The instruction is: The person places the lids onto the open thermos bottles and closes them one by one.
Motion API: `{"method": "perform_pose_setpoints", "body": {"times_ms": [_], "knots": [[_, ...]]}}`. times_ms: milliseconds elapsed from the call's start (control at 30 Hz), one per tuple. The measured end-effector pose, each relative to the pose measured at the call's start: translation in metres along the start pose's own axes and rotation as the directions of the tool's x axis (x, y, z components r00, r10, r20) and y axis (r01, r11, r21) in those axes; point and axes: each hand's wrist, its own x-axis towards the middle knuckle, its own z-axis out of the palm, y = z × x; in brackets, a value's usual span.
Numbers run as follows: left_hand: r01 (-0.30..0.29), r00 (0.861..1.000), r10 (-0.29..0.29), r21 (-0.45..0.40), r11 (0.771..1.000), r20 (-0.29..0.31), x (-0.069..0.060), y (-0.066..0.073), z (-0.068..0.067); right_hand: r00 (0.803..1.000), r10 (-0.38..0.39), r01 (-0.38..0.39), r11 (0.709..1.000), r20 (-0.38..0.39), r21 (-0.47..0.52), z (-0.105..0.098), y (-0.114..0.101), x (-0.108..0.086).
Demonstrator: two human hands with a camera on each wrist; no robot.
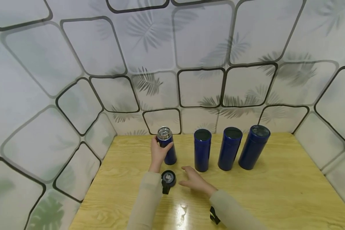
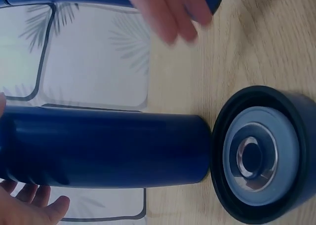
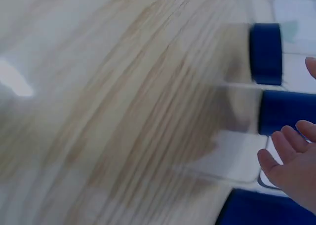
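On the left of the table stands a lidless blue thermos bottle (image 1: 169, 155), its steel mouth showing. My left hand (image 1: 158, 151) holds it near the top, thumb on the near side; most of its fingers are hidden behind the bottle in the head view. A round dark lid (image 1: 168, 178) lies in front of that bottle, inner side up, with a silvery ring in its middle (image 2: 252, 158). Over the table, to the right of the lid, my right hand (image 1: 196, 181) has its fingers extended and thumb apart, holding nothing.
To the right stand three blue bottles with dark tops: one nearest (image 1: 202, 153), a middle one (image 1: 229, 151) and a far-right one (image 1: 253, 150). A small black object (image 1: 214, 215) lies partly under the right sleeve. A patterned curtain (image 1: 201, 89) closes off the back.
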Motion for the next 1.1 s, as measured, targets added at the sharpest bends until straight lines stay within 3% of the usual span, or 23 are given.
{"method": "perform_pose_setpoints", "body": {"times_ms": [200,300,367,433,500,600,633,733,900,1000,1100], "knots": [[0.0,0.999,0.001,-0.017,1.0,0.034,0.004,-0.006,0.001,0.999,-0.005,0.008,0.997,0.033,-0.081,0.026,0.003,0.023],[-0.008,0.998,0.009,-0.018,1.0,0.06,0.006,-0.009,0.001,0.999,-0.047,0.049,0.989,0.02,-0.142,0.037,0.004,0.027],[-0.013,0.998,0.013,-0.006,1.0,0.068,0.006,-0.01,0.002,0.993,-0.115,0.111,0.973,-0.011,-0.203,0.045,0.004,0.03],[-0.022,0.998,0.022,0.006,1.0,0.063,0.006,-0.011,0.002,0.977,-0.207,0.185,0.938,-0.044,-0.294,0.052,0.006,0.033],[-0.022,0.998,0.021,0.015,1.0,0.059,0.007,-0.011,0.001,0.974,-0.22,0.19,0.916,-0.046,-0.352,0.057,0.003,0.035],[-0.015,0.998,0.014,0.015,1.0,0.066,0.007,-0.01,0.0,0.984,-0.172,0.143,0.906,-0.038,-0.4,0.061,-0.005,0.037],[-0.012,0.997,0.011,0.017,1.0,0.073,0.005,-0.009,0.0,0.992,-0.126,0.105,0.913,-0.029,-0.395,0.059,-0.01,0.035],[-0.009,0.996,0.007,0.021,1.0,0.093,0.002,-0.007,0.0,0.994,-0.102,0.085,0.926,-0.027,-0.369,0.058,-0.013,0.032],[-0.026,0.996,0.023,0.026,0.999,0.085,-0.006,-0.005,-0.002,0.999,-0.03,0.028,0.988,-0.011,-0.152,0.044,-0.011,0.024],[-0.045,0.995,0.041,0.042,0.998,0.095,-0.013,-0.003,-0.004,0.999,-0.001,-0.001,0.998,-0.039,-0.057,0.031,-0.011,0.018],[-0.065,0.991,0.058,0.056,0.996,0.124,-0.021,0.0,-0.005,0.996,-0.001,-0.002,0.999,-0.094,-0.036,0.014,-0.012,0.009]]}}
